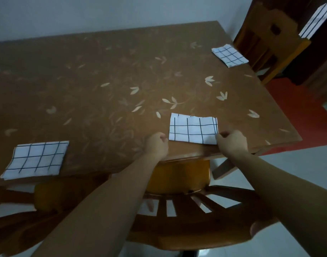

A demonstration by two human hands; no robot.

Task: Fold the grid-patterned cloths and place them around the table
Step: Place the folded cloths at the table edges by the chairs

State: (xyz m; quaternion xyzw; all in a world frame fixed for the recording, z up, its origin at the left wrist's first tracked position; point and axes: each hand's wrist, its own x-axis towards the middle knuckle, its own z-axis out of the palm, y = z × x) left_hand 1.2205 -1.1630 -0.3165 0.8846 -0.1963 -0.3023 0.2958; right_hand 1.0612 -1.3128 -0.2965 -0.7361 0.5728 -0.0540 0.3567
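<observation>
- A folded cloth [193, 130] is laid flat on the table [103, 80], between the two hands.
- Its near right corner is pinched by the curled fingers of the right hand [232, 142].
- The left hand [157, 144] is curled like a fist just beside the near left corner; whether the cloth is gripped cannot be told.
- A second cloth [35, 159] is seen well left of the left hand, a third cloth [229, 55] well beyond the right hand.

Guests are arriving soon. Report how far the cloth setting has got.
Done: near-left cloth and far-right cloth lie folded on the table. In hand: front cloth, folded, right hand pinching its corner, left hand beside it. Left: likely the stack beyond the table.
</observation>
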